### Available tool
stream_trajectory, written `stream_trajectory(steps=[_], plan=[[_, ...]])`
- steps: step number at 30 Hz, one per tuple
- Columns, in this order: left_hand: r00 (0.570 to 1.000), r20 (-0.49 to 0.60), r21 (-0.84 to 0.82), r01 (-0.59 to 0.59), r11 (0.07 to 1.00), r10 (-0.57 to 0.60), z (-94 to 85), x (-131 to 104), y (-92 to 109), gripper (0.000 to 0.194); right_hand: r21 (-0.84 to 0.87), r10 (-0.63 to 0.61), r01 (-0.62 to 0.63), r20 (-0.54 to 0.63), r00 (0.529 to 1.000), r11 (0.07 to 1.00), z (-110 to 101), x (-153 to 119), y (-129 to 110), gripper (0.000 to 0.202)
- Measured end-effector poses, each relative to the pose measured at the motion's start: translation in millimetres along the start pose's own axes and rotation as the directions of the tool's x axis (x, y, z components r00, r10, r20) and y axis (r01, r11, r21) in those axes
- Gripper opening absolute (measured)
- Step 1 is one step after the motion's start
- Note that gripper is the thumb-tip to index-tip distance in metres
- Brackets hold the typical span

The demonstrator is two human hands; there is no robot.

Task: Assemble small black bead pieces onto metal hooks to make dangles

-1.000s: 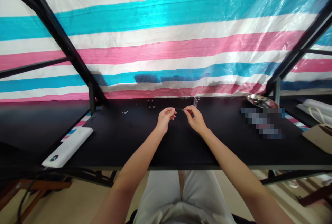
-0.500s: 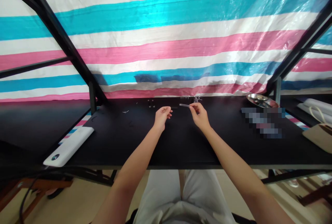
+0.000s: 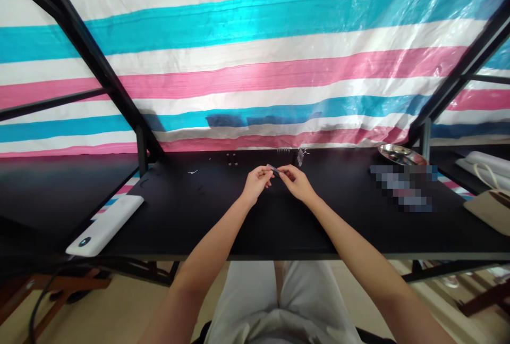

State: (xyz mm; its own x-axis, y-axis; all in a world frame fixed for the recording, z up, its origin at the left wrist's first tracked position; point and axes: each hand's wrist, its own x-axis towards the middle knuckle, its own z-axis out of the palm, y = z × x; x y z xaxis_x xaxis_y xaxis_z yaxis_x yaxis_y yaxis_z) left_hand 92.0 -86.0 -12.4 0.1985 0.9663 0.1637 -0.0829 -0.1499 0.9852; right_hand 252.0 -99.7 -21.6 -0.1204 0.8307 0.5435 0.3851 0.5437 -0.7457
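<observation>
My left hand (image 3: 256, 184) and my right hand (image 3: 298, 183) meet above the middle of the black table, both closed in a pinch. Between their fingertips are a thin dark strip (image 3: 275, 172) and a narrow clear strip (image 3: 271, 167) lying together. The left fingers grip the dark one, while the clear one runs from the right fingers. How exactly the two pieces fit or overlap is too small to tell. Just beyond my right hand lies a small clear plastic bag (image 3: 300, 157).
Several small pieces (image 3: 231, 159) lie at the table's back, near a row of tiny metallic parts (image 3: 283, 150). A white thread-like scrap (image 3: 193, 172) is to the left. A white power bank (image 3: 105, 226) sits at the left edge; a shiny metal dish (image 3: 402, 154) stands back right.
My hands have come together; the right one moved left and slightly nearer me with the clear strip, bringing it against the dark strip in my left fingers.
</observation>
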Motion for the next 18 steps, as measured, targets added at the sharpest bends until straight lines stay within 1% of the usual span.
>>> stream_trajectory(steps=[4,8,11,15,18], plan=[[0.997,0.002,0.149,-0.078,0.986,0.078,1.0,-0.8,-1.7,0.019,-0.029,0.024,-0.023,0.04,0.999,0.999,0.6,0.0,6.0,0.02],[0.983,0.063,0.313,-0.182,0.932,0.171,1.9,-2.0,-3.2,0.017,-0.077,-0.018,0.021,0.049,0.999,0.997,-0.5,0.4,7.9,0.016],[0.974,0.106,0.382,-0.226,0.896,0.2,1.8,-1.9,-5.3,0.017,-0.079,-0.018,0.027,0.108,0.994,0.997,-1.7,0.4,9.9,0.016],[0.952,0.173,0.489,-0.305,0.817,0.252,1.1,-3.2,-8.3,0.017,-0.08,0.027,-0.013,0.179,0.983,0.997,-1.3,-0.9,11.3,0.018],[0.931,0.226,0.559,-0.365,0.745,0.286,0.5,-5.5,-9.5,0.023,-0.089,0.029,-0.011,0.204,0.979,0.996,0.8,-2.0,10.1,0.019]])
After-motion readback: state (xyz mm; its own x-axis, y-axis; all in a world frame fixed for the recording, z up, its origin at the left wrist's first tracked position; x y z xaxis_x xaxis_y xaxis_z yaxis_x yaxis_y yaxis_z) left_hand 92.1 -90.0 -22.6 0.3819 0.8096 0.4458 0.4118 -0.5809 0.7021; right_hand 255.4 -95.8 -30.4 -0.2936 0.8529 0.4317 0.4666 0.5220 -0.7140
